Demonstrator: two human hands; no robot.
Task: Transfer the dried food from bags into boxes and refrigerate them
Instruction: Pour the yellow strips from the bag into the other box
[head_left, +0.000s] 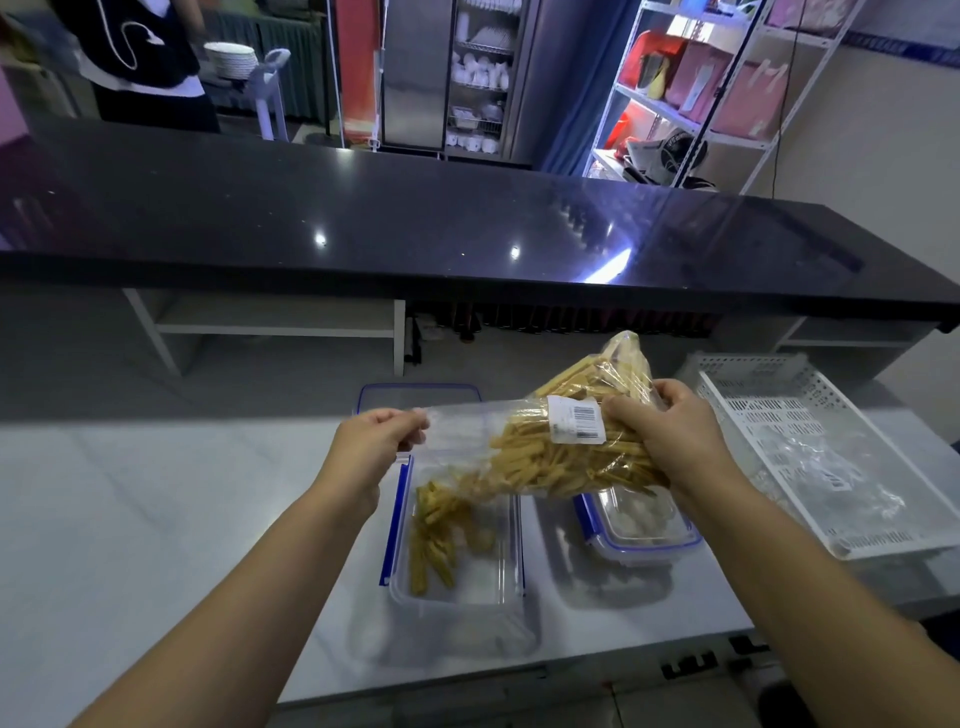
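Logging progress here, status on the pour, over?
Both hands gripping bag: left hand at mouth, right hand at base. Sticks spilling into open box. Nothing blocking.

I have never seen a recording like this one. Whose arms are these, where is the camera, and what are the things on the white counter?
There is no machine here. One camera is worn on a person's head and looks forward and down, so the two bare arms are that person's own.

The left hand pinches the open end of a clear plastic bag. The right hand holds up the full end, near the barcode label. The bag is tilted, and yellow dried food sticks are sliding into an open clear box with blue clips.

On the white counter there is also a second box with its lid on, a loose lid behind the bag, and a white perforated basket on the right holding what looks like crumpled plastic. Another person stands behind the black bar.
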